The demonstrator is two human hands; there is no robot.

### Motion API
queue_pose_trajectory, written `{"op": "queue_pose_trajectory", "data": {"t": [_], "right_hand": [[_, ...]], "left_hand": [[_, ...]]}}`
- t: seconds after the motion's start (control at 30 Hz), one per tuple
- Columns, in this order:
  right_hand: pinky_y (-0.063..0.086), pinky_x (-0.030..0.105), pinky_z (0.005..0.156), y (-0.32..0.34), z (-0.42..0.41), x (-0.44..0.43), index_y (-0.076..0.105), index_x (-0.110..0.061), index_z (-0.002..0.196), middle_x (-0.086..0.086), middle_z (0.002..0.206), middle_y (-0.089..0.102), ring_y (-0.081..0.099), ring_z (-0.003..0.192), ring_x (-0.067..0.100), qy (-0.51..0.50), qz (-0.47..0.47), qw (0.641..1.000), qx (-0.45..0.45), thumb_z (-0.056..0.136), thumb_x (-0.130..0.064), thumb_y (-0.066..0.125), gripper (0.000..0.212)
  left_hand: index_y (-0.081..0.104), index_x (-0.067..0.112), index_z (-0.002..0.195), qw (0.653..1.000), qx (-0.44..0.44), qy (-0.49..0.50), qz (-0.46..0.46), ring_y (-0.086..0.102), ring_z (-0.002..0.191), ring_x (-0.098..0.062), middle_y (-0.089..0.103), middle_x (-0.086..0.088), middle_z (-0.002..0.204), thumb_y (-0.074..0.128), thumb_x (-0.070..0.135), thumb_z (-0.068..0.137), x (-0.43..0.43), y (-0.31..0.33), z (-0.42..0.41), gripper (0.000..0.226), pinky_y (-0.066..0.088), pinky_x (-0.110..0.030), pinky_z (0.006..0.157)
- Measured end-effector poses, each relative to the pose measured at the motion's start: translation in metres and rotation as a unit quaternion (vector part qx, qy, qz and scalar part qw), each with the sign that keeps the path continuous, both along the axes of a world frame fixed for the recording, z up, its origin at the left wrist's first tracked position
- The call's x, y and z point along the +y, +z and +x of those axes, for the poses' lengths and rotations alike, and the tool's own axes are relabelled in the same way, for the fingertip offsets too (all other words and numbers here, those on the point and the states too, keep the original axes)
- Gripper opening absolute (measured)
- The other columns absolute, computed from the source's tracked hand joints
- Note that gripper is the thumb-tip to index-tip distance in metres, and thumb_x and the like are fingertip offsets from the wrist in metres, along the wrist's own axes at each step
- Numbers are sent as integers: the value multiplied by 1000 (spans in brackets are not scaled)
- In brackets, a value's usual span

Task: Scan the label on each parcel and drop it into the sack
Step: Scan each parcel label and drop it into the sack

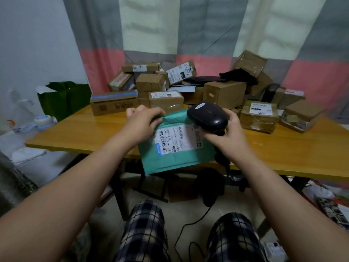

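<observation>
Wrinkled teal padded mailer (175, 159), white barcode label (177, 138) up, overhanging near edge of wooden counter (85, 133). Left hand (141, 123) pinching its far corner; right hand (228, 133) clamped round black handheld scanner (207, 115) above label. Bare wood leftward; brown cardboard boxes (224, 93) crowding behind.

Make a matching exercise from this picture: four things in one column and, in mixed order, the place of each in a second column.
Things
1. barcode scanner
2. teal padded mailer
3. dark green bag
4. black cloth

Places
A. on top of the cardboard boxes
B. gripped in the right hand
C. overhanging the near edge of the table, held by the left hand
D. beyond the table's left end

Pairs: 1-B, 2-C, 3-D, 4-A.
</observation>
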State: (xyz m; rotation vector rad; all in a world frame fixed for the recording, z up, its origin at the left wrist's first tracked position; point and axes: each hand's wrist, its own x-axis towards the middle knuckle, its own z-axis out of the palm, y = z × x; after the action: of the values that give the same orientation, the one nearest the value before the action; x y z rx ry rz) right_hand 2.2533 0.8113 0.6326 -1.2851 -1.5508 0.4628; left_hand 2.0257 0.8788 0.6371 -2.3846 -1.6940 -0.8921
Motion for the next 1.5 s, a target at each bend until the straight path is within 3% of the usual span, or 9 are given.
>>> {"op": "queue_pose_trajectory", "data": {"t": [0.17,0.3,0.4,0.5,0.53,0.73,0.87,1.03,1.5], "right_hand": [[44,30,88,-22,-9,10,62,-20,104,11,116,59,55,107,19,-24,-8,1000,-14,72,-7,78,39],[45,26,85,-32,-23,13,57,-13,112,3,112,58,54,102,11,-67,7,994,89,75,-10,77,42],[47,24,80,-37,-30,17,59,-8,113,6,107,65,61,99,15,-94,25,977,191,75,-10,76,42],[50,26,81,-42,-40,18,62,-8,114,8,105,67,64,98,16,-95,25,965,245,75,-12,76,41],[51,27,82,-44,-43,18,62,-9,114,7,106,67,63,98,15,-87,24,964,249,75,-13,76,42],[31,20,92,-50,-36,14,56,-26,90,-1,115,39,40,111,13,-113,5,992,63,78,-27,76,23],[45,20,70,-42,-33,4,61,-31,85,-11,85,63,60,86,6,-20,0,998,58,79,-26,77,17],[47,33,65,-31,-40,7,70,-14,87,3,75,68,63,76,17,-30,22,999,2,79,-33,73,21],[51,43,63,-26,-36,4,67,-13,74,6,60,64,63,66,23,-36,12,999,21,81,-34,69,22]], "left_hand": [[58,29,120,995,-65,64,30,38,123,-21,57,2,121,55,33,94,-7,-7,2,27,17,-36,98],[22,27,148,950,-250,186,-18,13,142,-29,16,-7,156,68,45,82,-20,-41,4,83,15,-50,113],[21,17,147,852,-492,98,-147,34,136,-30,36,-10,147,73,41,80,-22,-76,6,88,34,-47,109],[56,14,116,682,-676,-21,-277,61,109,-21,63,-4,122,62,29,92,-27,-89,15,29,56,-25,76],[60,15,107,672,-682,-39,-286,64,99,-18,66,-3,115,58,26,94,-29,-89,18,16,55,-20,68],[63,8,91,812,-577,2,-83,59,61,-5,65,-5,79,59,8,93,-17,-65,6,5,47,-21,57],[63,11,78,922,-385,27,-36,48,58,-4,57,5,66,68,18,87,-2,-46,-16,13,35,-17,52],[63,13,81,943,-333,17,-21,46,61,-2,54,10,67,68,20,88,6,-37,-18,11,34,-20,54],[69,2,90,947,-318,27,-28,51,71,-18,64,-11,81,65,22,90,11,-38,-12,20,42,-36,63]]}}
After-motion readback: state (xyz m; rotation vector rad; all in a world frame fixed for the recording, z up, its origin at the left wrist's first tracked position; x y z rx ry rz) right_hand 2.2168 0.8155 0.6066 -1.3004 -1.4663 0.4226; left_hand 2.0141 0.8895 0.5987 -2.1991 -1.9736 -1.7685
